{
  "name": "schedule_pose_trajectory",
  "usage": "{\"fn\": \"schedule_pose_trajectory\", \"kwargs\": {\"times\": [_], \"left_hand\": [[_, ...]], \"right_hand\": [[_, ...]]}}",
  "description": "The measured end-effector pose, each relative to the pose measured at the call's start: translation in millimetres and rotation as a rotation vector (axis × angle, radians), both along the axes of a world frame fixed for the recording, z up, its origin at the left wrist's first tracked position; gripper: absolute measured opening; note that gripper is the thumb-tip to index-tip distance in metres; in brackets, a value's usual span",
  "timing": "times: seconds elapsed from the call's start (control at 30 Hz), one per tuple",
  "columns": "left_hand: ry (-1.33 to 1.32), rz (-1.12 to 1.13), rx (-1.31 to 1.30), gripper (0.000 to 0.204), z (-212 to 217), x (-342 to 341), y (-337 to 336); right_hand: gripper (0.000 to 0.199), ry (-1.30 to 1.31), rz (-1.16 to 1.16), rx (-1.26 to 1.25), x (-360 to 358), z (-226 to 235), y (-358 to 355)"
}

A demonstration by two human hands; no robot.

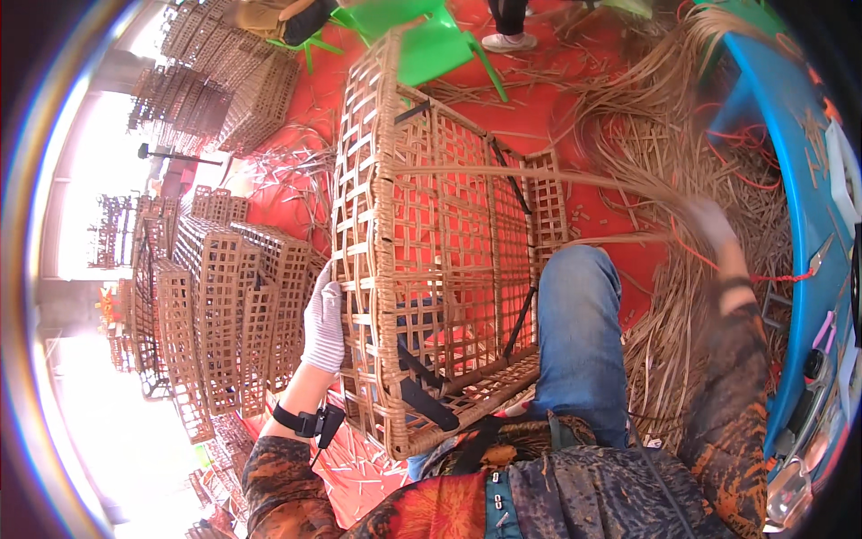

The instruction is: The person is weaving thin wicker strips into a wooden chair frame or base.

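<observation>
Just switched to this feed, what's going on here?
A person is weaving a rattan basket that rests on their lap. The gloved left hand steadies the basket's side. The right hand, blurred, pulls a long strip out across the basket toward the loose strips on the red floor. Finished baskets stand stacked to the left.

The right hand point(709, 220) was blurred, its grip unclear. A person point(508, 25) by the green chair point(422, 40) was cut off at the top edge.
</observation>
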State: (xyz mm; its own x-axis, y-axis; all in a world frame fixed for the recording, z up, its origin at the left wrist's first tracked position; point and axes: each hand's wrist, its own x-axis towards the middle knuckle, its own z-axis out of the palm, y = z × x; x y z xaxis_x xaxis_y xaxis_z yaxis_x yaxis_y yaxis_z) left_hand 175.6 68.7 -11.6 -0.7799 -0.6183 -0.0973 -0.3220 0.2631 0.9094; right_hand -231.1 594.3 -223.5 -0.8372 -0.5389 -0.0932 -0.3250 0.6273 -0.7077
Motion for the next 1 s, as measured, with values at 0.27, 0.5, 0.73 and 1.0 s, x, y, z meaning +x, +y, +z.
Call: {"fn": "schedule_pose_trajectory", "kwargs": {"times": [0.27,0.5,0.73,1.0], "left_hand": [[0.002,-0.037,-0.061,0.045,-2,4,-2],[-0.047,0.032,-0.199,0.043,-14,5,-14],[0.055,-0.005,-0.099,0.044,-24,12,-27],[0.003,0.039,-0.022,0.040,-16,6,-14]], "right_hand": [[0.035,-0.381,-0.607,0.053,108,-149,133],[0.037,0.071,-0.290,0.130,48,23,-48],[0.038,-0.103,0.569,0.010,115,170,-254],[0.038,-0.229,0.773,-0.236,209,176,-361]]}}
